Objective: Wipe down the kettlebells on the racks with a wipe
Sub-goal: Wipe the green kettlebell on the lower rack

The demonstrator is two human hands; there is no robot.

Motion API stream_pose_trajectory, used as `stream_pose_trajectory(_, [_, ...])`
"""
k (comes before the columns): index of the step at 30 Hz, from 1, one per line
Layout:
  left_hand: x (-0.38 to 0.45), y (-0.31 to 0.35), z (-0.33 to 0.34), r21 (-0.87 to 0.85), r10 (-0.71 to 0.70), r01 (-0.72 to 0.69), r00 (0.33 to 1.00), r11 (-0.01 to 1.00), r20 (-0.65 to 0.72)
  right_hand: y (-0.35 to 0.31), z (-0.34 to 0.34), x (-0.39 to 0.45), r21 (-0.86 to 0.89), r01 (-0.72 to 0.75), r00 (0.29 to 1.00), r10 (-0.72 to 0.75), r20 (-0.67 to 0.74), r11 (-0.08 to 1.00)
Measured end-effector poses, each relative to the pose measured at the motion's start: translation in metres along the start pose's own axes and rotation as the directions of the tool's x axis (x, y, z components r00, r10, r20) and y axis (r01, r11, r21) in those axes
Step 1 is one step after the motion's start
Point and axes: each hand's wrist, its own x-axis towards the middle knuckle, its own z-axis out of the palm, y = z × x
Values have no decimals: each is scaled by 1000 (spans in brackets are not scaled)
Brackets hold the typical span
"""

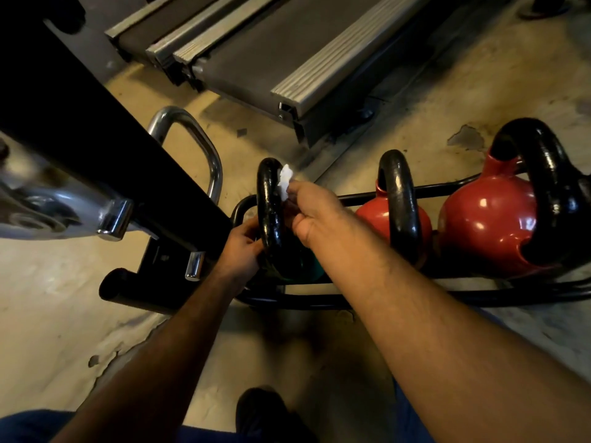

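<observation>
A low black tube rack (447,187) on the floor holds three kettlebells. The leftmost one has a black handle (270,199) and a dark teal body (315,270), mostly hidden by my arms. My right hand (315,212) pinches a white wipe (284,180) against the top of that handle. My left hand (243,247) grips the lower left side of the same handle. To the right sit a small red kettlebell (395,215) and a larger red kettlebell (489,222), both with black handles.
A black machine frame (80,123) with a chrome loop handle (204,145) stands close on the left. Treadmill decks (287,59) lie beyond the rack. My dark shoe (262,410) is on the worn beige floor below.
</observation>
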Motion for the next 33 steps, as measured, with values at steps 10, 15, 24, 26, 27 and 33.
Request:
stream_pose_trajectory(10, [1, -3, -1, -40, -13, 14, 999, 999, 32, -7, -3, -20, -121, 72, 989, -55, 137, 990])
stream_pose_trajectory(15, [2, -5, -1, -33, -10, 11, 1000, 999, 8, -15, 5, -7, -191, 37, 992, -13, 127, 981])
stream_pose_trajectory(24, [0, -3, 1, -14, -27, 27, 1000, 1000, -15, -28, 15, 2, -50, -69, 983, 77, 164, 996])
stream_pose_trajectory(26, [0, -2, 1, -17, -10, 10, 1000, 1000, -15, -27, 14, 1, -24, -71, 982, 74, 176, 997])
stream_pose_trajectory(27, [0, -2, 1, -11, -9, 9, 1000, 1000, -13, -26, 13, 0, -20, -77, 979, 79, 187, 997])
stream_pose_trajectory(33, [-2, -3, 4, -33, -3, 2, 1000, 999, -25, -24, 6, -4, -92, -10, 977, 30, 209, 996])
